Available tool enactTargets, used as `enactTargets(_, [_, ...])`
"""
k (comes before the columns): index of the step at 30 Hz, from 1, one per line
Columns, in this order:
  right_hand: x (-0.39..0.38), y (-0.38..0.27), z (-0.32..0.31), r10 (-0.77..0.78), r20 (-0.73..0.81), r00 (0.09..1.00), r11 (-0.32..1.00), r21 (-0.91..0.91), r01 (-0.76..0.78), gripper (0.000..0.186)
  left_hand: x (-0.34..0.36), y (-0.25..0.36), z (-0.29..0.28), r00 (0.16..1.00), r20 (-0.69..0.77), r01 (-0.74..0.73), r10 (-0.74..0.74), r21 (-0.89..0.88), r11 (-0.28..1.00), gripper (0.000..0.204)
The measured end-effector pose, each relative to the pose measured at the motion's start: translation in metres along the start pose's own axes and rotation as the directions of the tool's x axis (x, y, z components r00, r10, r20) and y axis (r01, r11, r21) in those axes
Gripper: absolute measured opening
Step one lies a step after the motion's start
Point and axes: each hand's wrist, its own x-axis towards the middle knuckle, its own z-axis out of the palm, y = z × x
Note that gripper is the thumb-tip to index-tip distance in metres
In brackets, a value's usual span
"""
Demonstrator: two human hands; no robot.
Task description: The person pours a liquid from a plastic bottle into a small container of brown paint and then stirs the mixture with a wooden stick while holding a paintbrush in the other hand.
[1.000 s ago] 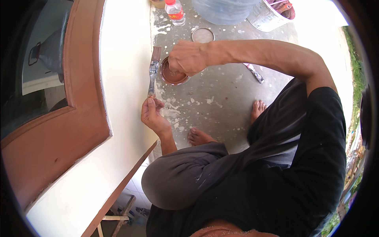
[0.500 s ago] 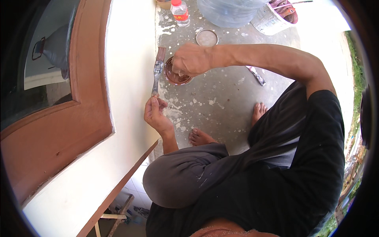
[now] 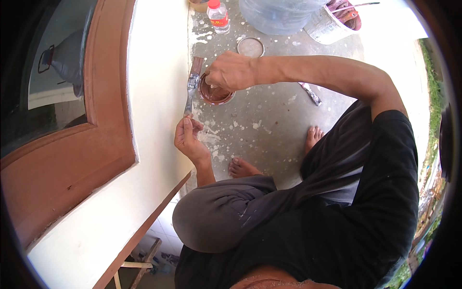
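With thumb and finger closing lightly together, a barefoot person's left hand is pinching the handle end of a flat paintbrush, which is lying along the 9 o'clock side of a can of brown paint, bristles pointing to 12. The right hand is hanging over the can, fingers curling down; whether they are gripping anything, this onlooker is not managing to tell. That light pinch is looking risky: a slip could be smearing the white wall at 9 o'clock, and a knuckle catching the rim could be tipping the can. Beyond the can, a round lid is lying at 1 o'clock, a red-capped bottle is standing at 12, and a spattered bucket is sitting at 2, the right forearm blocking the way between.
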Motion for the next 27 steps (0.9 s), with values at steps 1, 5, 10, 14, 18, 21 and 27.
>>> enactTargets(1, [-0.001,0.004,0.001,-0.035,-0.018,0.999,0.998,-0.054,0.033,0.012,0.000,-0.001,0.000,1.000,0.001,0.002,-0.002,-0.001,1.000,0.020])
enactTargets(5, [0.004,-0.004,-0.022,-0.071,0.112,0.991,0.986,-0.143,0.087,0.010,0.001,0.004,-0.005,1.000,-0.017,0.000,0.000,0.004,1.000,0.020])
enactTargets(10, [-0.002,-0.003,-0.007,-0.063,0.075,0.995,0.998,-0.015,0.065,0.012,0.000,0.004,-0.003,1.000,-0.005,0.000,0.000,0.012,1.000,0.020])
enactTargets(14, [-0.001,0.002,-0.005,-0.110,-0.031,0.993,0.987,-0.126,0.105,0.013,0.000,0.002,-0.001,1.000,-0.030,-0.003,0.004,0.034,0.999,0.020])
enactTargets(18, [0.001,-0.012,-0.026,-0.087,0.170,0.982,0.978,-0.173,0.116,0.012,-0.002,0.004,-0.004,0.998,-0.059,-0.007,0.011,0.071,0.997,0.021])
enactTargets(21, [0.005,-0.017,-0.023,-0.077,0.205,0.976,0.995,-0.039,0.086,0.013,-0.002,0.004,-0.007,0.998,-0.055,-0.004,0.008,0.071,0.997,0.022])
enactTargets(27, [0.002,-0.003,-0.013,-0.152,0.012,0.988,0.965,-0.216,0.151,0.013,-0.004,0.005,0.002,0.999,-0.042,-0.023,0.025,0.057,0.998,0.022])
